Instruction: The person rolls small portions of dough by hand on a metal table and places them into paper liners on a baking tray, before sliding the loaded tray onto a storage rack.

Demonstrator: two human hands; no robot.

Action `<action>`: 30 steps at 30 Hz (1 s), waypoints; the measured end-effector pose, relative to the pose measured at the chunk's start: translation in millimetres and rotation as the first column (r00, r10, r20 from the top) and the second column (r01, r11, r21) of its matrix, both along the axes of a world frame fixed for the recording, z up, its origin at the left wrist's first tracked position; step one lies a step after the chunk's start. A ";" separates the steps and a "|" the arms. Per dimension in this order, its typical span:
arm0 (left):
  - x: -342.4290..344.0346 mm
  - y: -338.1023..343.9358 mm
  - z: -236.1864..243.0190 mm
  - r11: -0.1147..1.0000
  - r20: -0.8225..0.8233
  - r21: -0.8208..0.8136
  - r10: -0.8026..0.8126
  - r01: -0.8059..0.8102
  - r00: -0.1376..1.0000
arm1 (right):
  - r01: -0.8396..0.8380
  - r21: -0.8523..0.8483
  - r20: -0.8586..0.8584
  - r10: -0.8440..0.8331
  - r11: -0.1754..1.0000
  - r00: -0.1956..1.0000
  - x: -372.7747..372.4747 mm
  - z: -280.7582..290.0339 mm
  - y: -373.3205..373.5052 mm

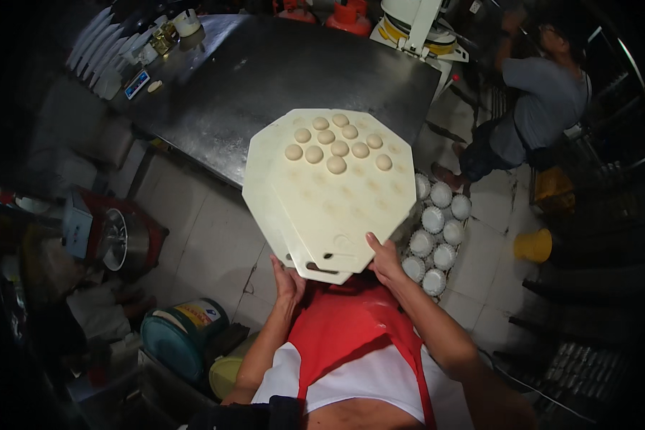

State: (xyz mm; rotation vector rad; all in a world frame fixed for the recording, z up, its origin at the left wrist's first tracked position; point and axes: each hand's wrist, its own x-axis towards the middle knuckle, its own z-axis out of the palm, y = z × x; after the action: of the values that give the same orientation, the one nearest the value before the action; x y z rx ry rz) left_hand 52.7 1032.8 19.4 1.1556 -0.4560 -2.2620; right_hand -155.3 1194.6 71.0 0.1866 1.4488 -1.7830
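Twelve small dough balls (340, 148) sit on the far half of a stack of cream boards (312, 215), which is in front of the person's body. The balls are pale, round and smooth, like little buns, and they sit close together but mostly do not touch. The boards are flat and hard-looking, with many straight sides and cut-off corners, and long holes near the close edge. Soft, round brownish spots mark the top board nearer to the person. The right hand (386, 261) pinches the near right edge, with its thumb on top and its other fingers mostly hidden below. The left hand (289, 284) is at the near left edge, reaching under it, and I cannot tell if it pinches or just props it up. Past the boards is a dark, flat surface (265, 72) with a dull shine and pale, dusty smears by its near edge. To the right are rows of round white cups (432, 219) with wavy rims, and farther right stands a yellow bucket (533, 246). The person wears a bright red cloth apron (347, 322), and the floor (211, 222) has pale, square tiles
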 end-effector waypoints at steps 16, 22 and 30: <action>-165.0 -101.5 78.2 -0.287 0.699 -0.690 -0.025 0.665 0.714 | 0.050 0.456 -0.689 0.317 0.889 0.652 -140.5 -13.9 -56.2; -322.3 -142.4 20.3 -0.571 0.684 -0.580 0.047 0.581 0.728 | 0.159 0.803 -0.543 0.596 0.574 0.592 -185.4 -16.6 -120.1; -331.5 -125.3 63.5 -0.399 0.822 -0.567 -0.221 0.721 0.524 | 0.001 0.659 -0.517 0.451 0.752 0.727 -183.8 -9.2 -111.7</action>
State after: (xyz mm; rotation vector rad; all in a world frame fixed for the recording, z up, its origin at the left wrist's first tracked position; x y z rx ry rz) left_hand -278.8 907.5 82.8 0.3121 -2.8444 -1.1281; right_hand -339.0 1082.9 61.9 -0.3354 2.4339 -1.1051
